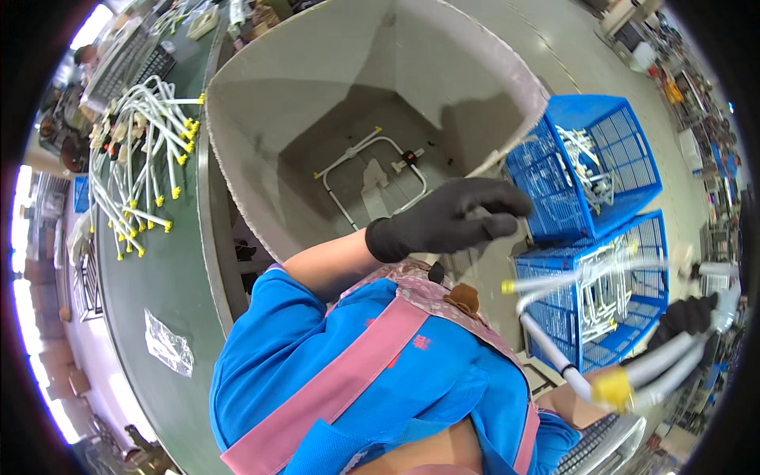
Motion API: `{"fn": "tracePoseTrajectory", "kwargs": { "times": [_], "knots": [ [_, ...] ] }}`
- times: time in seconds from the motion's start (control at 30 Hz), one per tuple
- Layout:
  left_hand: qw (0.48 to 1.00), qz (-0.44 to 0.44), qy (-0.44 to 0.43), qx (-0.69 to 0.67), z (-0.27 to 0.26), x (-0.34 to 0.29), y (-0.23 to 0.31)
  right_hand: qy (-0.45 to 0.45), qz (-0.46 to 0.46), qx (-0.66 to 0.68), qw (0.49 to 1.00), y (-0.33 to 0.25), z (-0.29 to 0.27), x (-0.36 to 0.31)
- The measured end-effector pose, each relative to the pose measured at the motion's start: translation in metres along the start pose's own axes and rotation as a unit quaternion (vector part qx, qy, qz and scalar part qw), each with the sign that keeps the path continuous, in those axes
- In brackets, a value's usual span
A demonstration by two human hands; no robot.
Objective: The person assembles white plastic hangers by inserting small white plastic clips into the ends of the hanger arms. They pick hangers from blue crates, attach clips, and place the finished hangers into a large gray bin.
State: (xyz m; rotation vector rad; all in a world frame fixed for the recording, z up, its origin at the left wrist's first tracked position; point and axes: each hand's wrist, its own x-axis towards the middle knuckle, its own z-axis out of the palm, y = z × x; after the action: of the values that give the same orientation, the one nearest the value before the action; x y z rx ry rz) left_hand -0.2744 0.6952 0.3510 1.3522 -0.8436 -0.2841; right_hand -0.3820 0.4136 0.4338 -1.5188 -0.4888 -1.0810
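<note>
My left hand (455, 220), in a black glove, reaches across in front of my chest over the near rim of a large grey bin (301, 71). Its fingers are bent, the thumb stands apart from them, and nothing shows between them. Out to the right, my black-gloved right hand (682, 323) is closed on a white tube frame (546, 340) with yellow end caps. That frame is partly blurred, and a piece of clear plastic shows by the hand. At the bottom of the bin lies another white tube frame (331, 198) with yellow tips and a black joint.
Two blue plastic crates (609, 226) with white tube parts stand right of the bin. A green work surface (134, 293) runs along the left, bearing a heap of yellow-capped white tubes (150, 150) and a clear plastic bag (168, 344). A person (85, 57) is at the far left.
</note>
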Motion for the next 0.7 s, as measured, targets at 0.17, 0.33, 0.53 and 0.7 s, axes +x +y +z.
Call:
{"fn": "tracePoseTrajectory", "kwargs": {
  "times": [0.17, 0.33, 0.53, 0.7],
  "knots": [
    [0.973, -0.008, 0.225, 0.044, -0.049, -0.01, -0.044, -0.206, 0.268, 0.515, 0.788, 0.012, 0.059, 0.077],
    [0.964, -0.091, 0.25, 0.023, -0.089, -0.028, -0.054, -0.324, 0.321, 0.642, 0.616, 0.037, 0.132, 0.122],
    [0.904, -0.215, 0.363, 0.067, -0.084, -0.056, -0.063, -0.394, 0.322, 0.709, 0.489, 0.07, 0.174, 0.163],
    [0.824, -0.212, 0.519, 0.08, -0.097, -0.056, -0.065, -0.366, 0.394, 0.727, 0.428, 0.129, 0.215, 0.181]
  ]
}}
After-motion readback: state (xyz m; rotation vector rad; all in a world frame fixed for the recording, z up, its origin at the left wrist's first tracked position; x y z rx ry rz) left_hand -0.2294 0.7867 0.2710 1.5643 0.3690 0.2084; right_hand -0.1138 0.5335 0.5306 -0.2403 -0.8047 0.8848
